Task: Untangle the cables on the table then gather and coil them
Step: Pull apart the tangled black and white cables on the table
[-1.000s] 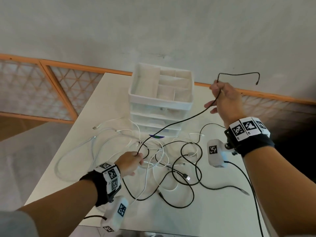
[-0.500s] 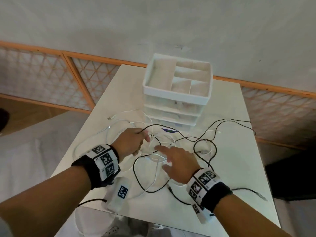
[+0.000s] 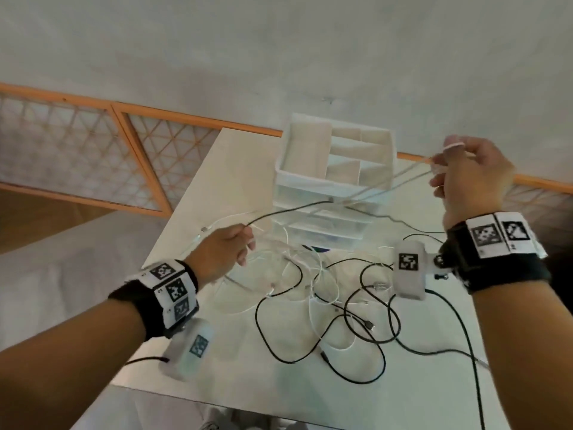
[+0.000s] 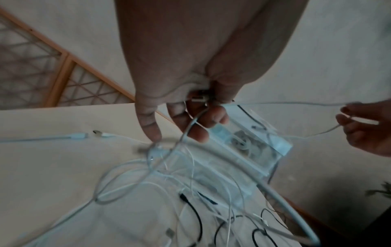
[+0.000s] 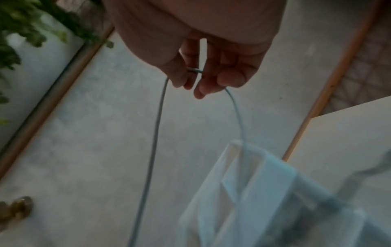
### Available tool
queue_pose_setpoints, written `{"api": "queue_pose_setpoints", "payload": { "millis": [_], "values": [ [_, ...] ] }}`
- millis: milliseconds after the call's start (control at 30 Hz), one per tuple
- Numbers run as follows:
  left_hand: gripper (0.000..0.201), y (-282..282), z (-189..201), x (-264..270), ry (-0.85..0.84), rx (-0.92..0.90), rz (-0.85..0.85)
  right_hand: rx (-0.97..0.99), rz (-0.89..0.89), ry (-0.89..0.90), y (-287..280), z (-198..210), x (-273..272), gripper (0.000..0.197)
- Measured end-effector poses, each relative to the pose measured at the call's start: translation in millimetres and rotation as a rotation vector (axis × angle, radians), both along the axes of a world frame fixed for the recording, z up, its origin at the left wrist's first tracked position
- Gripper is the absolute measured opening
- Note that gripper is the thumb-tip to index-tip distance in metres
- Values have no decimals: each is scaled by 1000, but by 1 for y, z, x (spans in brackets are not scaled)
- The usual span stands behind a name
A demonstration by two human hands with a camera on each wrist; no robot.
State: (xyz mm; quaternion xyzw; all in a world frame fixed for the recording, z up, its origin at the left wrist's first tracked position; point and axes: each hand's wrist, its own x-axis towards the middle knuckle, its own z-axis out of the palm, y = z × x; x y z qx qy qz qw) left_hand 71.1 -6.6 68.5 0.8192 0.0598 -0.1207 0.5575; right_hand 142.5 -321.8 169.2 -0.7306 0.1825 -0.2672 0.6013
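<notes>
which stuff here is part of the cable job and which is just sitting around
In the job: white cable held up by right hand; left hand gripping cable ends; black cables; table.
Lying about: drawer organiser; plant; lattice panels.

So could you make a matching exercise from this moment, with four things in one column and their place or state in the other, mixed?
Things:
1. right hand
2. left hand
3. organizer
4. black cables

Places or states:
a. lying in loops on the table
b. raised, pinching a white cable
c. standing at the far side of the table
d. low over the tangle, gripping cable ends

Pairs: 1-b, 2-d, 3-c, 4-a
</notes>
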Motion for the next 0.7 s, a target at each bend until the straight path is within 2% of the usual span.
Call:
{"api": "queue_pose_setpoints", "payload": {
  "millis": [33, 100, 167, 233, 300, 367, 400, 467, 567, 700],
  "values": [
    [33, 5, 5, 4, -5, -14, 28, -29, 8, 27, -2, -5, 0, 5],
    [33, 9, 20, 12, -25, -92, 67, -127, 85, 171, -4, -24, -4, 12],
    [34, 5, 41, 18, -75, -201, 59, -316, 147, 341, -6, -44, -10, 17],
    [33, -2, 57, 23, -98, -253, 9, -539, 175, 434, 1, -46, -19, 36],
    [33, -12, 67, 26, -91, -262, -45, -570, 246, 268, 23, -35, -33, 47],
    [33, -24, 74, 28, -89, -273, -93, -518, 460, 29, 61, -18, -51, 38],
    [33, -30, 76, 28, -97, -275, -116, -549, 581, -9, 79, -14, -58, 35],
    [32, -38, 78, 29, -120, -277, -153, -666, 695, 44, 103, -15, -60, 38],
    [33, -34, 72, 27, -110, -305, -180, -668, 655, 158, 100, -15, -48, 28],
    [31, -25, 67, 24, -87, -427, -188, -782, 714, 241, 88, -12, -41, 26]
  ]
}}
